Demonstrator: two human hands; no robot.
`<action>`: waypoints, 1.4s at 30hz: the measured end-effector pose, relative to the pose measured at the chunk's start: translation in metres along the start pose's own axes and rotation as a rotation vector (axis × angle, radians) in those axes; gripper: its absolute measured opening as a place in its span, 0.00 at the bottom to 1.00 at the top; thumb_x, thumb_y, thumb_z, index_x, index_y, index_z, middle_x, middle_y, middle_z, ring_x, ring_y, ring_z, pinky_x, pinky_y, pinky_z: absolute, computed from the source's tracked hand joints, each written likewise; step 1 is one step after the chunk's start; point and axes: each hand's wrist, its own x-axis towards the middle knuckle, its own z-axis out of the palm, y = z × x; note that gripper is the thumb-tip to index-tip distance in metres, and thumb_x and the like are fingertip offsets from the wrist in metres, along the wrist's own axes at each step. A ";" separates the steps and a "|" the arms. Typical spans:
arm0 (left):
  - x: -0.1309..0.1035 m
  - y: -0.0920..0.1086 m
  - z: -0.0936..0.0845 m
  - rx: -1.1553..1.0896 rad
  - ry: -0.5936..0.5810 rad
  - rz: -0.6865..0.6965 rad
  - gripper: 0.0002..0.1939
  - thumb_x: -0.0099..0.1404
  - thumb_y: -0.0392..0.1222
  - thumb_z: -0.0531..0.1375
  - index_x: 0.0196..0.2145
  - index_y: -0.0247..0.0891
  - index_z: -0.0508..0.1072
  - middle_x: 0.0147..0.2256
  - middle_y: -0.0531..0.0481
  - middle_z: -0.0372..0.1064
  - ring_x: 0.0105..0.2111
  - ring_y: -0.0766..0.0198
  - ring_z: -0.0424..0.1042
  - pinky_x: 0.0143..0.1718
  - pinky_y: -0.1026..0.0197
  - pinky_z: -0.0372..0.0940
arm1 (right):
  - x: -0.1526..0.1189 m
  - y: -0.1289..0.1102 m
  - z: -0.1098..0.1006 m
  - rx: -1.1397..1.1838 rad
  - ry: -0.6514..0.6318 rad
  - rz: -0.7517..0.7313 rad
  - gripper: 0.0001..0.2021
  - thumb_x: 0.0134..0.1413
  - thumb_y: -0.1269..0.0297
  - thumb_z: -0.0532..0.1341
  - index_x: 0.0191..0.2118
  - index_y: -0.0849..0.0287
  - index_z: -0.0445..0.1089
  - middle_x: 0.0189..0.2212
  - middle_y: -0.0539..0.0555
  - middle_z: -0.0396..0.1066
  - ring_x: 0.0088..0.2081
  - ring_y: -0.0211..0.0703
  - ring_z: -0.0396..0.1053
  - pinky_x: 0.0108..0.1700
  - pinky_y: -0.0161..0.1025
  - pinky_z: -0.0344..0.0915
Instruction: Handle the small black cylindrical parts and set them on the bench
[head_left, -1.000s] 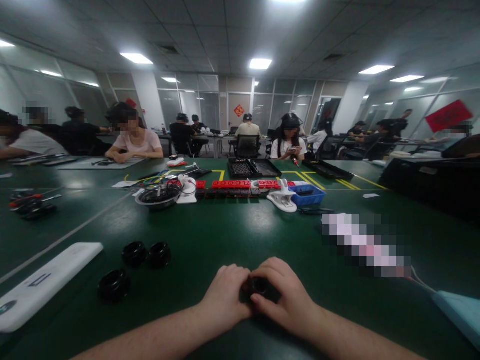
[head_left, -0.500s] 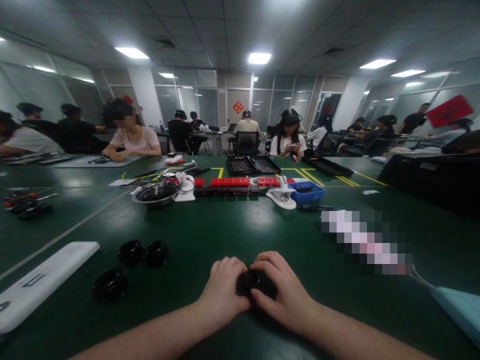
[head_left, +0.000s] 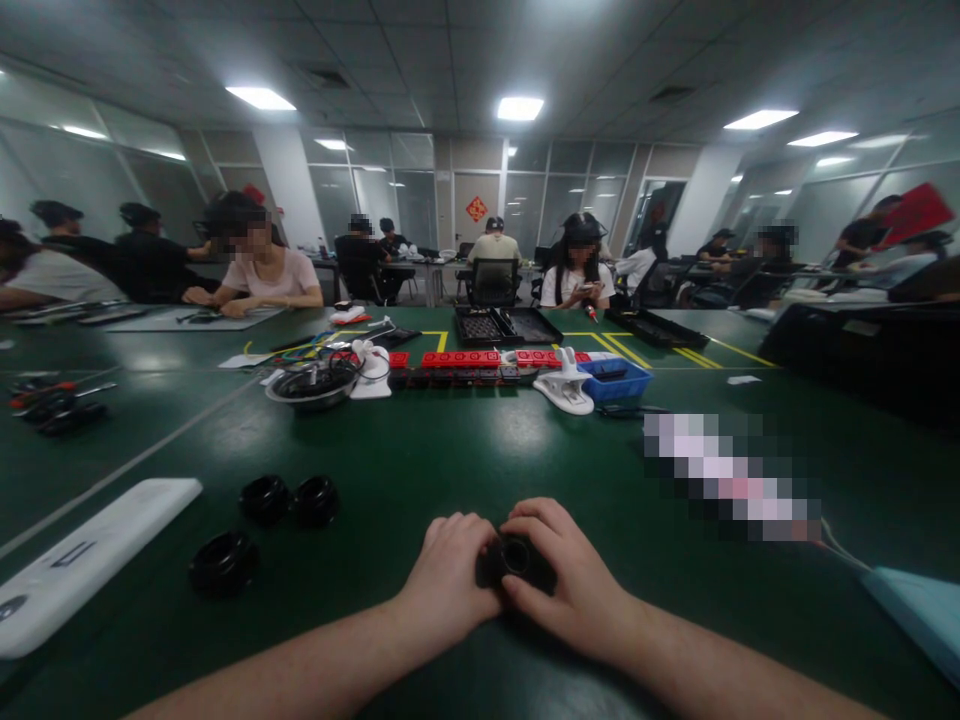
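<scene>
Head view: the bent fingers hide much of the black part (head_left: pixel 515 556), and its edges melt into shadow. Left hand (head_left: pixel 452 568) and right hand (head_left: pixel 568 575) grip it from either side, fingers half curled around it, at the near side of the green table (head_left: pixel 420 455). It looks dark, with a round opening showing.

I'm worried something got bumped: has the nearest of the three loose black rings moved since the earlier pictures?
No: against the white bar, the nearest black ring keeps the same place; the whole view just shifted slightly.
</scene>
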 end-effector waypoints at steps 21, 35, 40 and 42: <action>0.000 0.001 -0.001 -0.057 0.016 -0.002 0.10 0.47 0.40 0.61 0.27 0.38 0.64 0.30 0.53 0.63 0.33 0.60 0.61 0.35 0.60 0.52 | 0.001 0.003 0.000 0.053 -0.080 0.031 0.25 0.40 0.74 0.61 0.48 0.61 0.58 0.46 0.59 0.61 0.48 0.50 0.59 0.50 0.47 0.58; 0.000 -0.001 0.001 -0.033 0.018 -0.005 0.09 0.47 0.40 0.61 0.27 0.38 0.64 0.29 0.53 0.63 0.32 0.59 0.60 0.34 0.60 0.52 | 0.001 0.003 0.001 0.065 -0.086 0.028 0.21 0.40 0.75 0.60 0.45 0.58 0.62 0.43 0.56 0.64 0.45 0.48 0.61 0.48 0.45 0.59; -0.001 -0.003 0.001 -0.079 0.029 0.010 0.12 0.47 0.43 0.63 0.27 0.38 0.64 0.30 0.53 0.63 0.33 0.60 0.61 0.34 0.60 0.52 | -0.001 0.008 0.002 0.058 -0.032 0.118 0.25 0.40 0.66 0.65 0.47 0.61 0.59 0.42 0.58 0.65 0.43 0.49 0.63 0.44 0.46 0.62; -0.001 -0.003 0.001 -0.077 0.029 0.011 0.13 0.47 0.44 0.63 0.27 0.38 0.64 0.30 0.53 0.62 0.33 0.60 0.61 0.34 0.60 0.52 | 0.000 0.008 0.002 0.023 -0.039 0.139 0.22 0.38 0.66 0.66 0.43 0.60 0.62 0.38 0.56 0.66 0.40 0.48 0.64 0.42 0.45 0.62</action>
